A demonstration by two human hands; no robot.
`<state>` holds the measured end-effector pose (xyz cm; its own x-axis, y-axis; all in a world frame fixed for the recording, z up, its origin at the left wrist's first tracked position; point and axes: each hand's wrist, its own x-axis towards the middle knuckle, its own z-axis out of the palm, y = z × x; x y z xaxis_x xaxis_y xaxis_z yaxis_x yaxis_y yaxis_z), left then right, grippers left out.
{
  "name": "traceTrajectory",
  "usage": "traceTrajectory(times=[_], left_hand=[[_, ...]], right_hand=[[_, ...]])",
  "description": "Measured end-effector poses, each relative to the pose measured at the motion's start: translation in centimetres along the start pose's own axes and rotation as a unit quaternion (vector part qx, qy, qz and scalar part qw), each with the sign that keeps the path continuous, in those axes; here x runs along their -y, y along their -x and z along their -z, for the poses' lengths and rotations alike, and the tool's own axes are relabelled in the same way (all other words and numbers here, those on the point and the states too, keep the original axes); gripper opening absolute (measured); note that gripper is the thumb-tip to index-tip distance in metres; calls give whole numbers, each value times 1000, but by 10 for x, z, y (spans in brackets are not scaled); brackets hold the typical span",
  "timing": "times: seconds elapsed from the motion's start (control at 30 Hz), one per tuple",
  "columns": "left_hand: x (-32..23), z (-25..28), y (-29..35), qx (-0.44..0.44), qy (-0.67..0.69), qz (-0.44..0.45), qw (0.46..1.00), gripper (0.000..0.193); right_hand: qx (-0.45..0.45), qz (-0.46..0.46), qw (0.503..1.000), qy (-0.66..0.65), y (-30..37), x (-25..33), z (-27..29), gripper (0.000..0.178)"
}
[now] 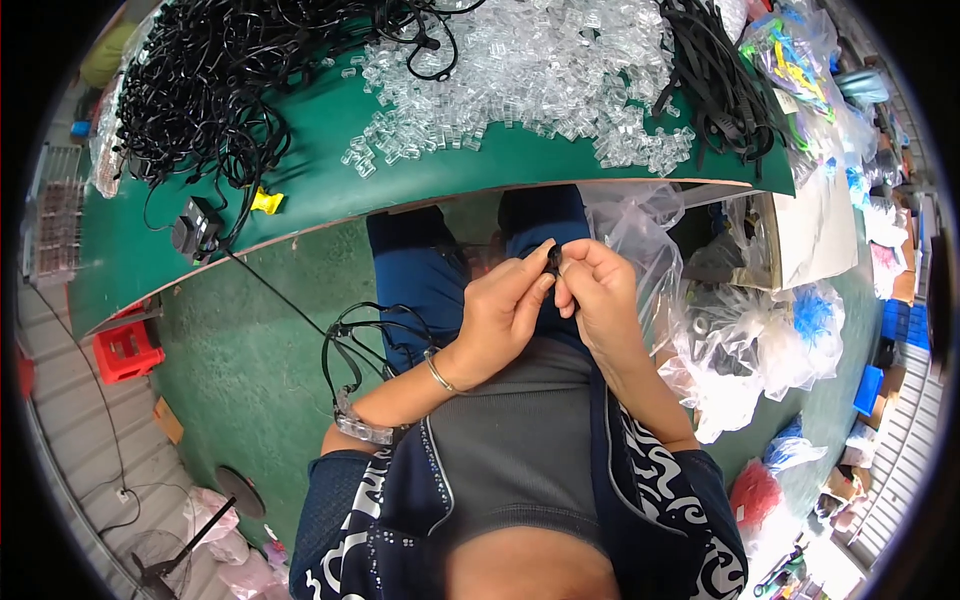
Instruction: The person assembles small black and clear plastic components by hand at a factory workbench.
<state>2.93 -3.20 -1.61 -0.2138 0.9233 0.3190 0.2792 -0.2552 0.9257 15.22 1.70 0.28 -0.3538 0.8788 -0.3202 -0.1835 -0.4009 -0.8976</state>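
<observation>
Above my lap, my left hand (503,304) pinches a small black piece (552,260) between thumb and fingertips. My right hand (601,295) meets it from the other side, its thumb and index finger closed on the same piece. Fingers cover most of it, so its exact kind is hard to tell. Black cords with clear plastic ends (362,428) hang over my left forearm. In front of me, a pile of small clear plastic clips (540,75) covers the middle of the green table (330,185).
A tangled heap of black cords (215,90) fills the table's left side; black straps (710,85) lie at its right. Near the front edge sit a black device (197,228) and a yellow piece (267,200). Plastic bags (740,345) crowd the right; a red stool (127,348) stands left.
</observation>
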Motion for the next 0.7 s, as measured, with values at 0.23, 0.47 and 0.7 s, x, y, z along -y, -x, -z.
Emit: traceTrajectory(times=[0.23, 0.47, 0.7], left_hand=[[9, 5, 1, 2, -57, -35, 998, 29], [2, 14, -3, 14, -142, -116, 983, 28], [3, 14, 3, 34, -193, -143, 970, 40]], right_hand=[[51, -14, 996, -73, 0, -3, 3, 9], [83, -46, 995, -25, 5, 0, 5, 11], [83, -39, 993, -79, 7, -8, 5, 10]])
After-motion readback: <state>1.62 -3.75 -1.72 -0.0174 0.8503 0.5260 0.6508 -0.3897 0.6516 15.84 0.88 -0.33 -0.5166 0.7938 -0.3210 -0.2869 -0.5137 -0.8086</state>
